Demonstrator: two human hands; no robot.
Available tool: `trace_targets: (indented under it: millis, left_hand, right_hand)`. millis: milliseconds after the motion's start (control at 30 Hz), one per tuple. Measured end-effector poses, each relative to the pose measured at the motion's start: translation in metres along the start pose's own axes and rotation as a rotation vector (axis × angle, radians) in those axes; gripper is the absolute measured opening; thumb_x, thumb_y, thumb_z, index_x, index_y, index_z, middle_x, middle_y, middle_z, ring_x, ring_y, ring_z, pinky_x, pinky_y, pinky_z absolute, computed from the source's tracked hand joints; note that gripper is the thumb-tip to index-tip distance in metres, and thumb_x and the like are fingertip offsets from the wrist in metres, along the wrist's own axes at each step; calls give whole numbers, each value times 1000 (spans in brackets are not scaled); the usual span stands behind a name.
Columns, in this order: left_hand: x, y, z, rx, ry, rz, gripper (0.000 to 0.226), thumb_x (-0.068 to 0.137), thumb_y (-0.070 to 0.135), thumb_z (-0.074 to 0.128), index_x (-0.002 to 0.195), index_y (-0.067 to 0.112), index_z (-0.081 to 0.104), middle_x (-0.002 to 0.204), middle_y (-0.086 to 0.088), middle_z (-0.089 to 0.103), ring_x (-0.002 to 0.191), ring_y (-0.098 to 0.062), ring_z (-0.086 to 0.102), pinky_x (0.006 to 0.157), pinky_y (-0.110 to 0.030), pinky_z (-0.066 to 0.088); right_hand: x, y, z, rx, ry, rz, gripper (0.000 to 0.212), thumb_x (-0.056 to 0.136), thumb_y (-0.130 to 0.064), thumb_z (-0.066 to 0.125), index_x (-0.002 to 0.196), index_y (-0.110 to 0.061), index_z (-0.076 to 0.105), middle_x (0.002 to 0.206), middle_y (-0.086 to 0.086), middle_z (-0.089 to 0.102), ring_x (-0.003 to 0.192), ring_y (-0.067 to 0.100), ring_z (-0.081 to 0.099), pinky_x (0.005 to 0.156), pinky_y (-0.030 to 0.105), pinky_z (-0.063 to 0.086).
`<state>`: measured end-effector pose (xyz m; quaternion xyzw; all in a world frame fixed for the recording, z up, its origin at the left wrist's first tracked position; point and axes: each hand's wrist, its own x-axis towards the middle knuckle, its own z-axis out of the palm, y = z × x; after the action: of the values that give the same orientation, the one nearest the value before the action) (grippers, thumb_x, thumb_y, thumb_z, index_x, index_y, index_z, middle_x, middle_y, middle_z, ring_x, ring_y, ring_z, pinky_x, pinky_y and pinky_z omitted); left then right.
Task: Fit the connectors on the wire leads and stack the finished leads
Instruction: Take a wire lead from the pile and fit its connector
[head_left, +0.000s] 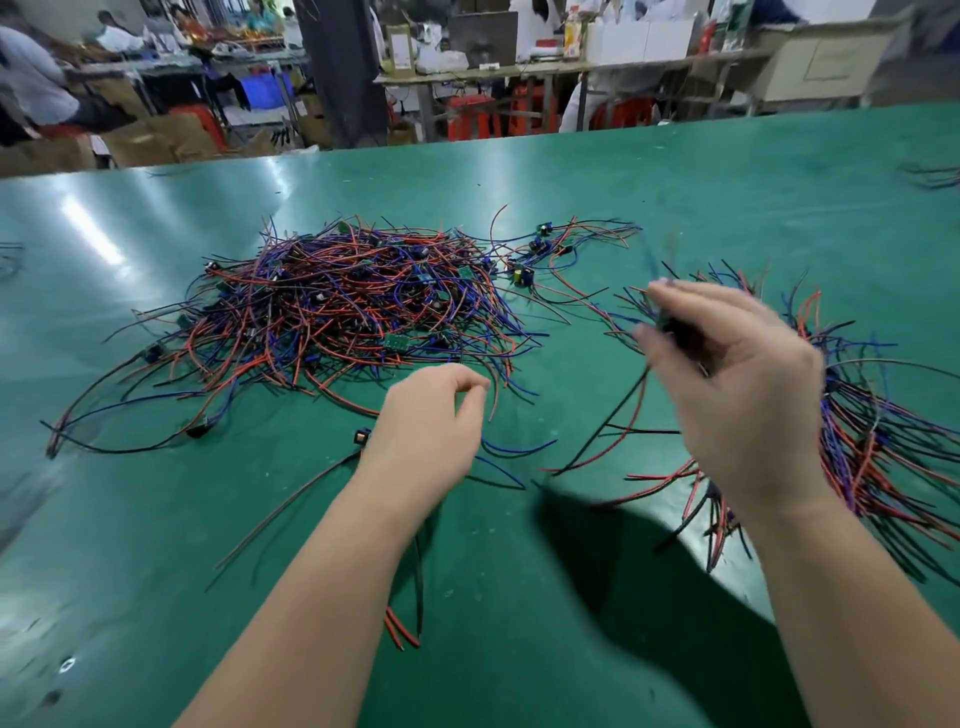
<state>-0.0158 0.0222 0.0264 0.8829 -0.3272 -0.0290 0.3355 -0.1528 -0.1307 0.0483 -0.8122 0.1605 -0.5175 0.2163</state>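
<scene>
The right hand, blurred, curls its fingers round a lead by its dark end piece, the wires trailing down, probably raised to carry it to the stack just beside it. The left hand hangs with fingers curled, thumb meeting forefinger. Whether it pinches a wire I cannot tell. It is near the tangled pile, likely placed for the next pick. Bare green table lies nearer the person, and the far edge is well apart.

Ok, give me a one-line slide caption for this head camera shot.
Right hand holds a wire lead over the green table, between the tangled pile and a bundle.
</scene>
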Motion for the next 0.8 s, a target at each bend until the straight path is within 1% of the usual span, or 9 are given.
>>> trace_targets:
  millis: [67,100,200,267,367,467,600,700,800]
  left_hand:
    - [3,-10,-5,231,-40,-30,30,96,28,50,122,20,61,124,-5,56,116,-24,50,100,-35,40]
    - [4,-14,-7,283,-95,-92,35,95,34,50,127,21,57,127,-8,52,120,-27,47,103,-38,39]
    - [7,-19,-13,463,-154,-208,49,90,56,50,128,25,54,126,-10,51,120,-32,43,100,-42,37]
    - [7,-20,-19,602,-126,-237,53,88,62,48,127,26,53,126,-11,49,121,-33,40,100,-43,34]
    - [6,-24,-30,542,-165,-348,38,94,34,46,129,21,47,131,-14,41,123,-36,34,100,-45,33]
    - [7,-30,-39,463,-256,-417,35,87,9,43,122,12,49,128,-15,46,114,-34,46,93,-43,45]
    - [9,-32,-44,446,-226,-385,30,81,-2,46,104,15,51,122,-11,58,94,-27,54,84,-38,50]
    - [10,-33,-44,444,-240,-323,48,81,-5,51,121,21,60,124,-6,61,104,-24,58,82,-32,50]
    - [13,-36,-44,376,-157,-300,38,82,-6,58,107,18,72,107,-5,70,97,-21,65,85,-30,53]
  right_hand:
    - [5,6,-8,-113,23,42,25,83,-7,71,107,-1,70,104,7,68,95,16,63,93,16,44]
    - [7,12,-11,-192,-49,117,25,83,-7,70,107,-1,70,106,10,69,98,21,64,93,20,41]
    - [5,26,-13,-490,-410,404,31,86,-17,66,116,-8,67,125,14,62,117,31,55,100,36,39]
    - [4,24,-12,-554,-451,445,34,86,-25,66,118,-14,67,134,11,54,125,30,47,99,45,37]
    - [2,13,-8,-477,-385,411,32,85,-26,65,116,-21,67,131,5,52,123,26,46,97,46,33]
    - [0,7,-3,-406,-433,414,29,86,-25,64,114,-22,68,124,2,54,119,22,48,100,46,36]
    - [-2,3,-1,-334,-475,416,26,87,-22,63,112,-21,68,120,1,54,114,20,50,103,48,35]
    - [-2,4,0,-298,-457,414,24,87,-20,63,110,-21,69,114,1,54,110,20,51,102,48,35]
    - [-3,7,2,-273,-435,396,22,86,-18,63,107,-20,70,109,-1,55,104,18,52,101,43,37]
